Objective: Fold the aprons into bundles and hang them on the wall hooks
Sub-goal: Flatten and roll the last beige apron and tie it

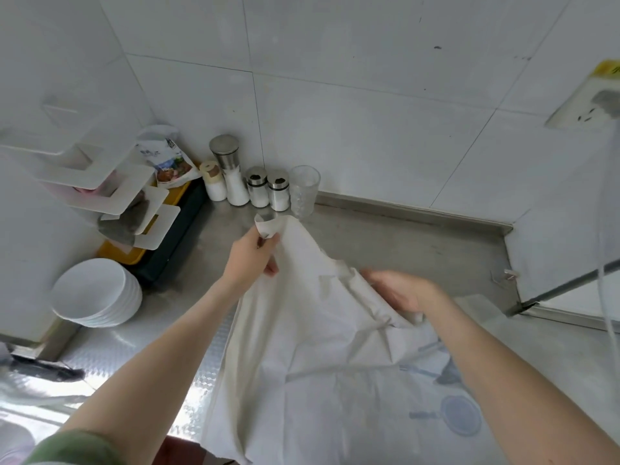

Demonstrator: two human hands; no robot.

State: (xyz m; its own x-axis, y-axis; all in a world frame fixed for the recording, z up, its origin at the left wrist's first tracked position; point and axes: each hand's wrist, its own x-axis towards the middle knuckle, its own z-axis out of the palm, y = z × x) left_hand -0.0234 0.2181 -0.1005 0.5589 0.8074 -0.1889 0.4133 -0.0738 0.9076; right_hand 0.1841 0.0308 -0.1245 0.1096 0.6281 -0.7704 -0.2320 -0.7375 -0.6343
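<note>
The apron (pixel 302 347) lies on the counter (pixel 419 243), bowls (pixel 97 293) to its left, shakers (pixel 248 182) behind it.

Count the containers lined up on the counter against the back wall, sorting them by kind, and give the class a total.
Tall metal-topped grinder: 1
Small metal-lidded shakers: 2
Beige-lidded white jar: 1
Clear glass: 1
Total: 5
</note>
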